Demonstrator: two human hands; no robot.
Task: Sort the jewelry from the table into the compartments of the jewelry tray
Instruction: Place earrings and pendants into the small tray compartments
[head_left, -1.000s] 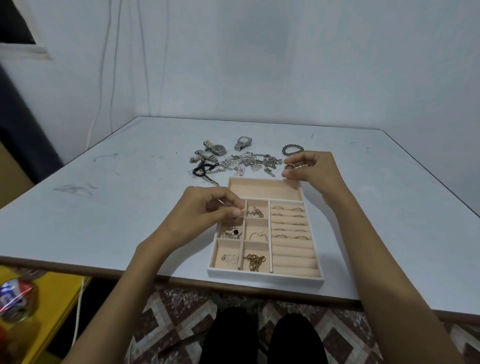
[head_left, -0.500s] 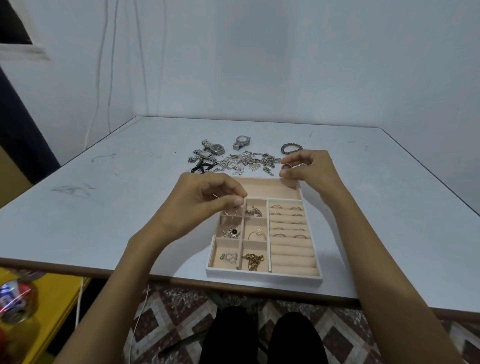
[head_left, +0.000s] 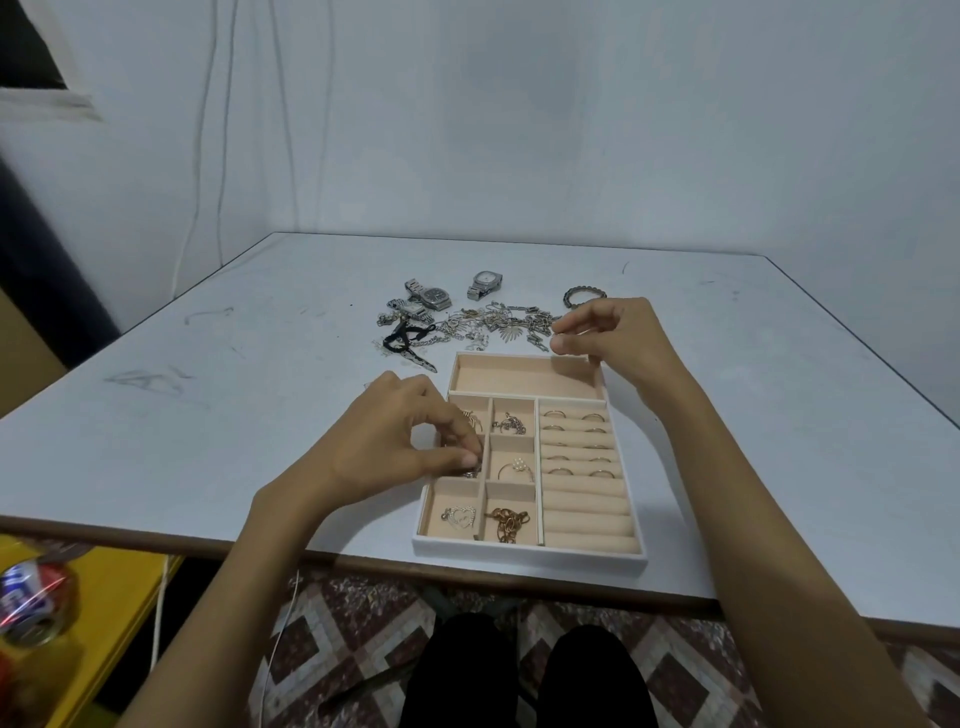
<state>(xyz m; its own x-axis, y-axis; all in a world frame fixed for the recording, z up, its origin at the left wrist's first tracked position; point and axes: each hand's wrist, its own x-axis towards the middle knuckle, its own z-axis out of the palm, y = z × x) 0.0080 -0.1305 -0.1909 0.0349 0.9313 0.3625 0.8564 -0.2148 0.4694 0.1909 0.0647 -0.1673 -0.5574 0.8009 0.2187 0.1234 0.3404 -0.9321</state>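
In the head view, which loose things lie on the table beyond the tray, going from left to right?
Black ribbon piece → dark-faced silver watch → white-faced silver watch → dark round beaded bracelet, next to the right hand.

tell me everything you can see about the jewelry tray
The jewelry tray is a shallow white-rimmed rectangle lined in beige, velvety-looking fabric, lying flat near the table's front edge. One long empty compartment spans the far end; six small squares on the left hold pieces, including a heart pendant and gold chain; ring rolls on the right hold rings. The left hand reaches into a left square.
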